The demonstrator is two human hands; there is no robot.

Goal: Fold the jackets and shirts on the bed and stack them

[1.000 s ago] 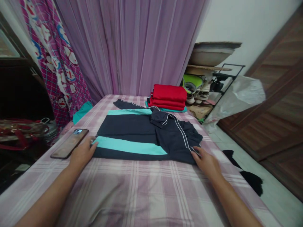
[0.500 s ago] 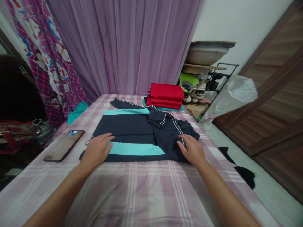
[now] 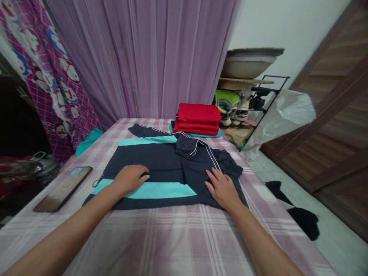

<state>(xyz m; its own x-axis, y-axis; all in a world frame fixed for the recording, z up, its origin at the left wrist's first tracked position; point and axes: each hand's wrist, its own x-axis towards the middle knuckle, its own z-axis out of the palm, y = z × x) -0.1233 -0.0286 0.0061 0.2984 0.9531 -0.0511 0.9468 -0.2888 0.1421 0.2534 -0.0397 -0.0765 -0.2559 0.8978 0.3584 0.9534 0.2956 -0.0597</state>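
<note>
A navy jacket point(image 3: 161, 159) with turquoise bands and white piping lies spread sideways on the plaid bed, its collar toward the right. One sleeve stretches out at the far left, and the near side is folded along a straight edge. My left hand point(image 3: 132, 179) rests on the body of the jacket by the near turquoise band, fingers stretched and thumb apart. On the dark shoulder part at the right lies my right hand point(image 3: 221, 188), palm down with its fingers spread. Neither hand grips the cloth.
Behind the jacket stands a stack of folded red clothes point(image 3: 198, 115) with turquoise cloth beneath. A phone point(image 3: 63, 189) lies at the left. Beyond the right bed edge are a shoe rack point(image 3: 258, 88), a white plastic bag point(image 3: 290, 115) and black cloth point(image 3: 301, 222) on the floor.
My left hand has moved right and inward across the jacket. My right hand has come down flat on the shoulder part. The camera view has shifted slightly.
</note>
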